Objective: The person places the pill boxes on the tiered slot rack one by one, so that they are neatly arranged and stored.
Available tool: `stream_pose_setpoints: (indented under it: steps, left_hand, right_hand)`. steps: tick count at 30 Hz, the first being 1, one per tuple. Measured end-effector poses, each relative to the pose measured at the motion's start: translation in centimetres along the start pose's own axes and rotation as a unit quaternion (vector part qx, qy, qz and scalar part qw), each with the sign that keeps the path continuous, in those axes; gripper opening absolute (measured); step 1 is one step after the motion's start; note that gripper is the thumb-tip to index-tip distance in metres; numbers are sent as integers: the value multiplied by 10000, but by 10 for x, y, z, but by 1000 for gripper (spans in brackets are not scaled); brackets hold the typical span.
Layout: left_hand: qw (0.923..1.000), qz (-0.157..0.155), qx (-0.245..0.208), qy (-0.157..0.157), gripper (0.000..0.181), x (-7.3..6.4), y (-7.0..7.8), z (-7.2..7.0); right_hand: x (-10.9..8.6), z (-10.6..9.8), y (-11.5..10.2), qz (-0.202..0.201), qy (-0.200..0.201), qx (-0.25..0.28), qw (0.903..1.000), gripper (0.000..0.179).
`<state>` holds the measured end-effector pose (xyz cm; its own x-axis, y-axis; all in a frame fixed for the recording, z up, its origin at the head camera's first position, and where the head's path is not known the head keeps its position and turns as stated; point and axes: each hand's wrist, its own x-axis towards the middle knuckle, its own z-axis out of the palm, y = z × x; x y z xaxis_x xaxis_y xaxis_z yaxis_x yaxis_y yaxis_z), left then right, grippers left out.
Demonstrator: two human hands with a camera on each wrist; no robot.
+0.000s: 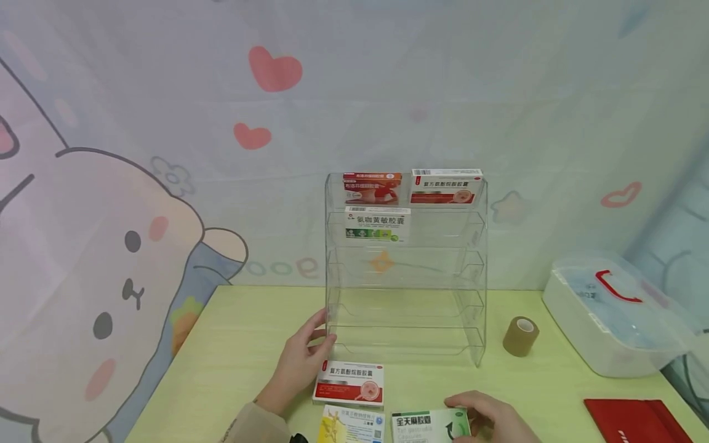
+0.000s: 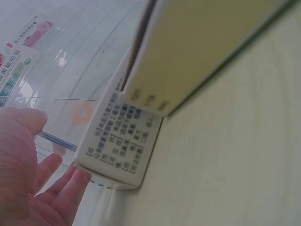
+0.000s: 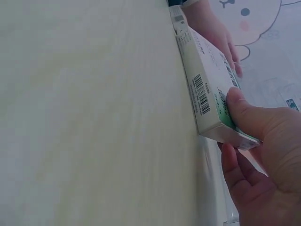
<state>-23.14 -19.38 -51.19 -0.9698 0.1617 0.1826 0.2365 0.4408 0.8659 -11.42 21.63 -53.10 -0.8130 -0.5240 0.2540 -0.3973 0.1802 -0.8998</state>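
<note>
Two-handed work at a clear plastic tiered rack standing on a pale yellow-green counter. The right hand holds a flat white cardboard box with green lettering bands at the front of the counter; its thumb presses the printed face and its fingers curl beneath the end, pinching the box, though whether it is wholly clear of the counter cannot be told. The left hand grips the lower left side panel of the rack, thumb and fingers on either side. Sound handling, as judged here: keep the pinch near the end so that the title face stays uncovered and level; squeeze lightly, since thin card may dent; let the left hand steady the light rack without pulling it. A flat white-and-red cardboard box lies just beside the left hand, so the wrist is best kept clear of it
</note>
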Motion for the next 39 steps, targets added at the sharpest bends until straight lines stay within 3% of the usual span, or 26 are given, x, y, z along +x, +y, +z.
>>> stream_pose_setpoints:
  steps: [4,10,14,19,26,33,39]
  left_hand:
    - [10000,-8,42,-23,65,-1,2,-1]
    - [9999,-40,98,1,65,-1,3,0]
    - [9999,-40,128,2,65,-1,3,0]
    - [9999,-21,170,9,66,-1,3,0]
    - [9999,55,82,-22,65,-1,3,-1]
    - [9999,83,84,-12,64,0,3,-1]
    - [10000,-3,97,0,65,-2,2,-1]
  right_hand:
    - [0,-5,-6,273,89,-11,9996,37]
    - [0,-9,-12,331,262,-263,9988,28]
    - [3,-15,-18,276,214,-425,9985,26]
    - [12,-27,-33,507,372,-850,9944,27]
    - [30,-49,-56,-182,1112,-1504,9822,35]
    - [52,-76,-82,-306,1618,-2098,9638,38]
    - [74,-99,-104,-480,1748,-2391,9539,40]
